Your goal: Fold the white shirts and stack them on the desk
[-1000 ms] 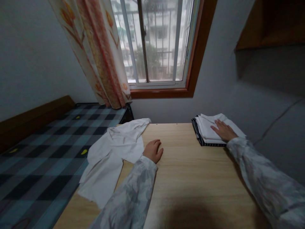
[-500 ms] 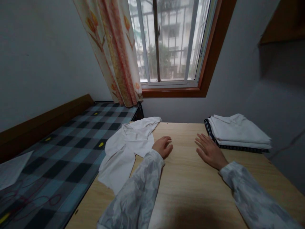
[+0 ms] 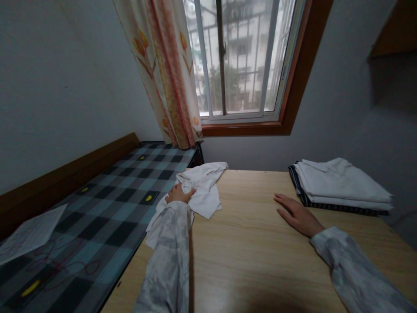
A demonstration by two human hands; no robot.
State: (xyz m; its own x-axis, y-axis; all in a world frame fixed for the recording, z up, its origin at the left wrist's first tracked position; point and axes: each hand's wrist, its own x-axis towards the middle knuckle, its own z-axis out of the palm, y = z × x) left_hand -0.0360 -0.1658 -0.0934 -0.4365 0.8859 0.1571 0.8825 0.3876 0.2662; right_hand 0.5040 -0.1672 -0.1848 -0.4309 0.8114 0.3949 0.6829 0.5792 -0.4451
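A white garment (image 3: 206, 198), probably a shirt, lies crumpled and unfolded at the left edge of the wooden table (image 3: 244, 243). On top of it rests my left hand (image 3: 179, 194), thumb and fingers apart; I see no clear grip on the cloth. The left sleeve hides part of the garment's lower side. My right hand (image 3: 299, 216) is open and lies on or just over the bare wood, holding nothing. Just beyond it, at the far right of the table, sits a stack of folded white clothes (image 3: 342, 182) with a dark folded cloth (image 3: 345, 208) underneath.
To the left, a bed (image 3: 117, 208) with a checked cover meets the table's edge. A paper sheet (image 3: 35, 230) and thin red cord (image 3: 78, 265) lie on it. A floral curtain (image 3: 172, 78) and a window (image 3: 241, 65) are behind the table.
My left hand has moved left from the bare tabletop onto the white garment. My right hand has stayed near the folded stack, its fingers closer together. The view has shifted slightly left.
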